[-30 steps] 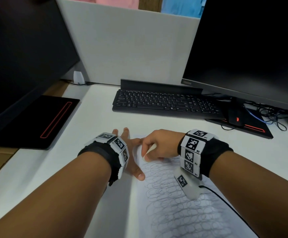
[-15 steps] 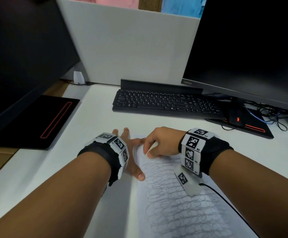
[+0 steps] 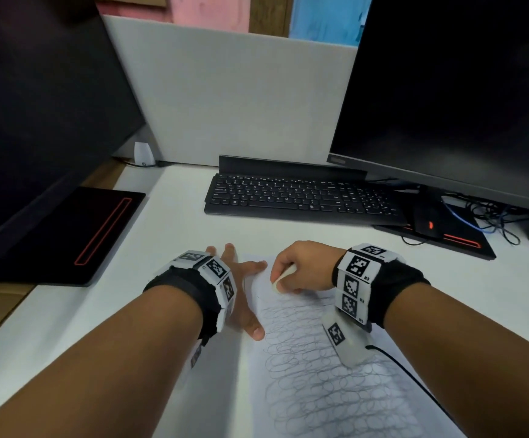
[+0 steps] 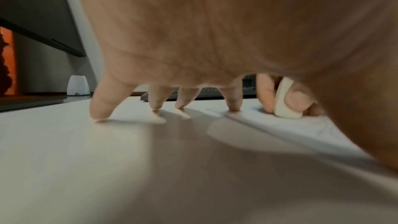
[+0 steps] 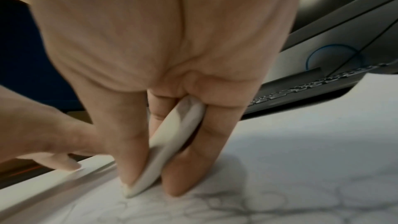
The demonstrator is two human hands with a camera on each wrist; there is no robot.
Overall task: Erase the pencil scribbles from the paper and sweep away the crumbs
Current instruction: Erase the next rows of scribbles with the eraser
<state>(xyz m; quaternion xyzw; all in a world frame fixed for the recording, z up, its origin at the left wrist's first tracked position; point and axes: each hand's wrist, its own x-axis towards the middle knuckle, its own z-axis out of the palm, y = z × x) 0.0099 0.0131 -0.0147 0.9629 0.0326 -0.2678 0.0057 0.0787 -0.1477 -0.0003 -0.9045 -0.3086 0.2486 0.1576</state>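
A white sheet of paper covered in looping pencil scribbles lies on the white desk. My right hand pinches a white eraser between thumb and fingers, its tip pressed on the paper's upper part; the right wrist view shows the eraser touching faint scribbles. My left hand lies spread, fingers straight, pressing the paper's left edge and the desk. From the left wrist view its fingertips rest on the desk, with the eraser beyond.
A black keyboard sits behind the paper. Dark monitors stand at the left and right. A black mouse on a pad and tangled cables lie at the right. A small white device stands at the back left.
My right hand has rubbed the eraser back and forth over the paper's top, shifting slightly away and then back. The left hand has stayed in place.
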